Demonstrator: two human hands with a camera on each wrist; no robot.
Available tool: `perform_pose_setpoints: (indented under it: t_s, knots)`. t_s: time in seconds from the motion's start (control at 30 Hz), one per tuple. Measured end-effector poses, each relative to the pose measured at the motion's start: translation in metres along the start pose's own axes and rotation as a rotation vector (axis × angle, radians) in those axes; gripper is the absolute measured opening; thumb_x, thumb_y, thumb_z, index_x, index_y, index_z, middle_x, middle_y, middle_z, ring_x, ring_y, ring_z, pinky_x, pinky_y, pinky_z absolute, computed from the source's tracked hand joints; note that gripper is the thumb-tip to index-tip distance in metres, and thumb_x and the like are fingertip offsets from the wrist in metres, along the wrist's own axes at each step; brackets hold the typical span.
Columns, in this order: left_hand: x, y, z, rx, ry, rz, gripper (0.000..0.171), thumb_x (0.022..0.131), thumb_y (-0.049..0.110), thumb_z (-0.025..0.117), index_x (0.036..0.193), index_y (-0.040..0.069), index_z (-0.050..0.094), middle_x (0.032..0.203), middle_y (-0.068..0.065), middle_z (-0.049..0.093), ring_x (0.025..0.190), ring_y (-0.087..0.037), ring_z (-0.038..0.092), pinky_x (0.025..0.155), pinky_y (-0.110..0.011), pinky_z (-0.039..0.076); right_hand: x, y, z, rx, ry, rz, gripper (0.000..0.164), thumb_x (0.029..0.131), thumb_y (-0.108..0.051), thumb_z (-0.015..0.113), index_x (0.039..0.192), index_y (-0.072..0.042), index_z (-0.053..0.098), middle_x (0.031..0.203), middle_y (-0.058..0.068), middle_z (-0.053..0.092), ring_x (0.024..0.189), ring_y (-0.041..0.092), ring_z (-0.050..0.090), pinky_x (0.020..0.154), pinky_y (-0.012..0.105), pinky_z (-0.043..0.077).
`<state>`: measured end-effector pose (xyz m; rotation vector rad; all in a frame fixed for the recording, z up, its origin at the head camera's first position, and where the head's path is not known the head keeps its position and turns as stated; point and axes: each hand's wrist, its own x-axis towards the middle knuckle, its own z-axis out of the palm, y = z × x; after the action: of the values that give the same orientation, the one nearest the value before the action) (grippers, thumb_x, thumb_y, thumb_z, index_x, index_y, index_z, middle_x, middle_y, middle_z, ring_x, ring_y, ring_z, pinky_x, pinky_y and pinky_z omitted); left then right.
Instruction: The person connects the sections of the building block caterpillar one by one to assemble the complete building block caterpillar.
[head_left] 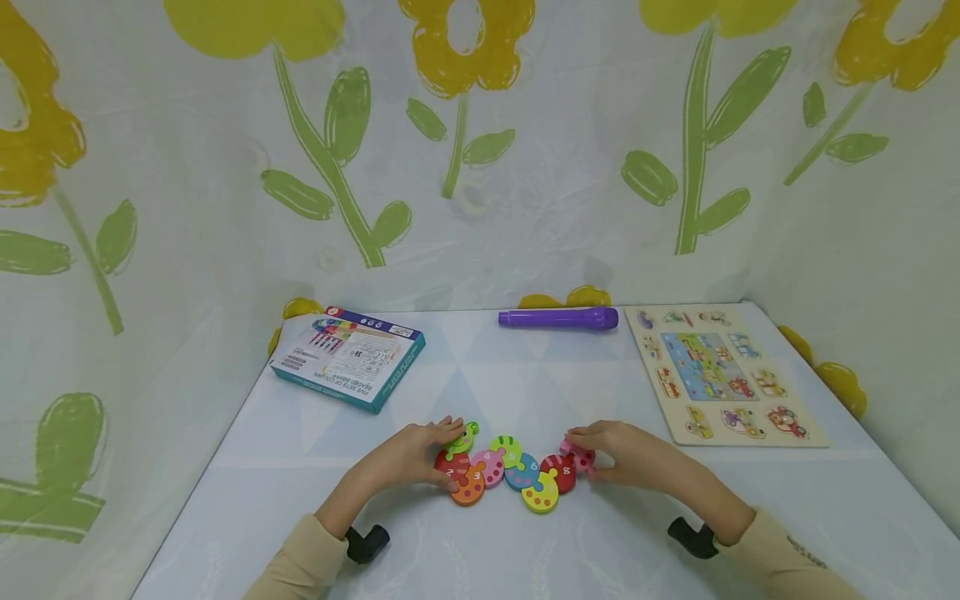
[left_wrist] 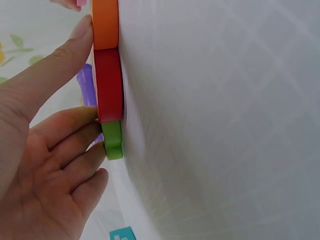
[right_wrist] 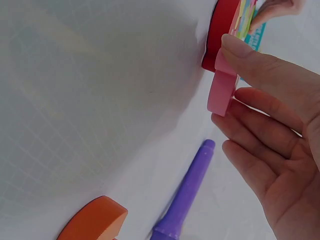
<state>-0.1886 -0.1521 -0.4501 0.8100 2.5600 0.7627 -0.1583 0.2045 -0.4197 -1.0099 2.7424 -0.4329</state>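
A wooden number caterpillar puzzle (head_left: pixel 522 471) lies across the middle of the table, its colourful pieces interlocked in a wavy row. My left hand (head_left: pixel 411 457) holds its left end. In the left wrist view, the thumb is at the orange piece (left_wrist: pixel 105 25), while the fingers reach the red piece (left_wrist: pixel 108 85) and the green head piece (left_wrist: pixel 112 140). At the other end, my right hand (head_left: pixel 626 454) pinches the pink end piece (right_wrist: pixel 223 92) between thumb and fingers. The red piece marked 8 (head_left: pixel 558 473) sits beside that pink one.
A teal-edged toy box (head_left: pixel 348 358) lies at the back left. Near the far edge is a purple stick-shaped thing (head_left: pixel 558 318). A wooden picture puzzle board (head_left: pixel 652 367) lies at the right. The right wrist view also shows an orange rounded thing (right_wrist: pixel 95 220) low down.
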Motion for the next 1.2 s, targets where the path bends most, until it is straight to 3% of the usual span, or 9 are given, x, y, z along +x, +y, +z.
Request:
perform_pose_setpoints:
  t_s: [1.2]
  knots:
    - [0.0002, 0.0028, -0.0014, 0.009, -0.008, 0.004, 0.084, 0.074, 0.038, 0.082, 0.144, 0.011, 0.046, 0.151, -0.007, 0.038, 0.139, -0.035, 0.032, 0.108, -0.051, 0.034, 0.0092, -0.0007, 0.0071, -0.04, -0.062, 0.0, 0.054, 0.076, -0.015, 0.083, 0.125, -0.001, 0.064, 0.123, 0.011, 0.065, 0.111, 0.028, 0.061, 0.089, 0.037, 0.053]
